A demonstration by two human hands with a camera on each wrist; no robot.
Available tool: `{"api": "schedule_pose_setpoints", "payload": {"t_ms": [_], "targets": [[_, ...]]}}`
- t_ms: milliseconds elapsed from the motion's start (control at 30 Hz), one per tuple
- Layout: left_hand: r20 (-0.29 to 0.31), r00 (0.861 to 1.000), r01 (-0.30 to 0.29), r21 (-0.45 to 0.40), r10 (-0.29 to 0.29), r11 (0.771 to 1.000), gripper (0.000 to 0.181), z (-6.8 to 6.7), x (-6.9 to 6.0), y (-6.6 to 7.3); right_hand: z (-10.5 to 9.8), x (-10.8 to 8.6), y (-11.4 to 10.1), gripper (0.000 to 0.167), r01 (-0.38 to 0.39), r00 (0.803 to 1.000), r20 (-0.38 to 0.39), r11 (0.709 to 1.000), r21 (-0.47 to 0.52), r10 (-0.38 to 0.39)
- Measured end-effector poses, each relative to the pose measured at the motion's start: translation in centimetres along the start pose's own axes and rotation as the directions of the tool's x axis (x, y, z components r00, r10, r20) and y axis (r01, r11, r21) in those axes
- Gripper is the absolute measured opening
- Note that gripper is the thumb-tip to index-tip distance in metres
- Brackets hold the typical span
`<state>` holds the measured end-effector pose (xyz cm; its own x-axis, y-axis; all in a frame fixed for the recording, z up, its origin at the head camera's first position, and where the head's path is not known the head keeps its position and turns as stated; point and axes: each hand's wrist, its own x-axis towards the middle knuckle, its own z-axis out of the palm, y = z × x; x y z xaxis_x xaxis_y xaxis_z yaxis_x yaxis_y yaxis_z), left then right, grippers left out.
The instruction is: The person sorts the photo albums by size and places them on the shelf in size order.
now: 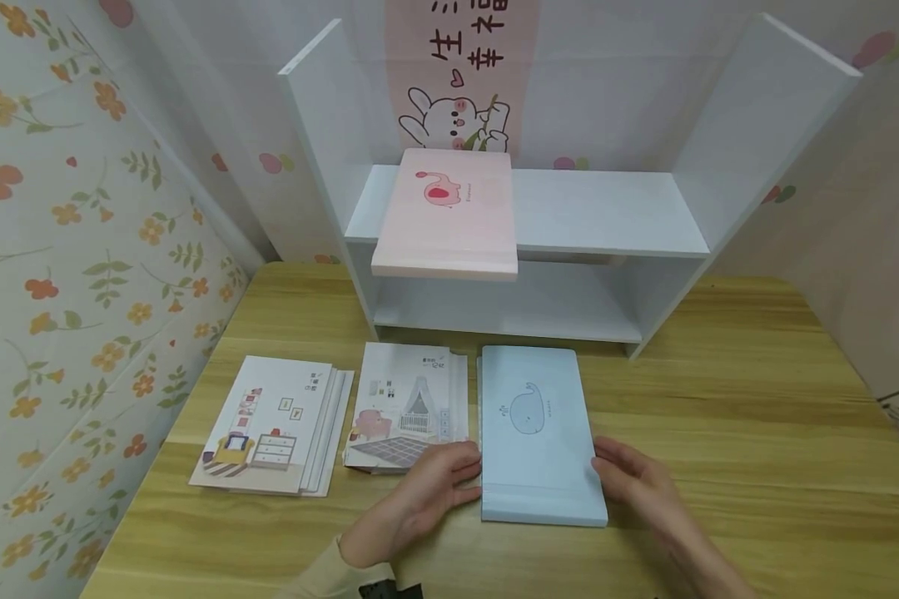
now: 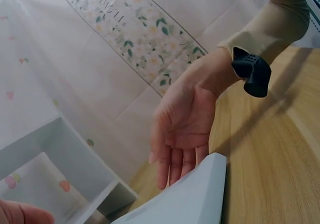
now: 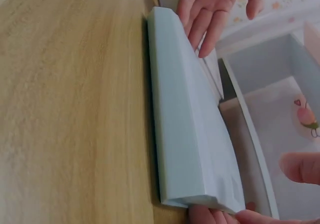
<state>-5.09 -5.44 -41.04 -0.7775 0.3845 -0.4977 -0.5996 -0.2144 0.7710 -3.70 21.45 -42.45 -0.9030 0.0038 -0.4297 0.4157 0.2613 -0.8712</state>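
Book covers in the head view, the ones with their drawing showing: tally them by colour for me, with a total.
White: 2 (armchair book, tent book)
Pink: 1 (elephant book)
Light blue: 1 (whale book)
Total: 4

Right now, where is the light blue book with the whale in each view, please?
Head: the light blue book lies right of centre, lower half.
Left wrist: the book shows at the bottom, near the middle, partly cut off.
Right wrist: the book runs from upper middle to lower middle.
Shared landmark: the white shelf, upper middle, lower left and right, respectively.
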Motion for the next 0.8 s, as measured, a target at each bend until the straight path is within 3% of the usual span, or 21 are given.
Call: {"api": "schedule_pose_setpoints", "payload": {"t_ms": [133, 233, 333, 533, 800], "targets": [[-0.011, 1.000, 0.017, -0.041, -0.017, 0.999, 0.002, -0.2, 0.1, 0.1, -0.1, 0.2, 0.3, 0.056, -0.007, 1.000, 0.014, 0.996, 0.094, 0.006], [-0.014, 1.000, 0.027, -0.074, -0.028, 0.997, 0.012, -0.4, 0.2, 0.1, -0.3, 0.4, 0.6, 0.057, -0.006, 1.000, 0.019, 0.994, 0.107, 0.004], [-0.008, 1.000, 0.028, -0.097, -0.029, 0.995, 0.004, -0.6, 0.2, 0.1, -0.5, 0.6, 1.0, 0.059, -0.019, 1.000, 0.018, 0.994, 0.108, 0.017], [-0.002, 1.000, 0.026, -0.105, -0.026, 0.994, 0.059, -0.9, -0.1, 0.2, -1.2, 0.8, 1.4, 0.059, -0.055, 0.998, 0.050, 0.985, 0.161, 0.047], [-0.009, 1.000, 0.027, -0.126, -0.028, 0.992, 0.054, -1.4, 0.1, 0.3, -2.3, 0.8, 1.8, 0.056, -0.066, 0.978, 0.206, 0.963, 0.260, 0.011]]}}
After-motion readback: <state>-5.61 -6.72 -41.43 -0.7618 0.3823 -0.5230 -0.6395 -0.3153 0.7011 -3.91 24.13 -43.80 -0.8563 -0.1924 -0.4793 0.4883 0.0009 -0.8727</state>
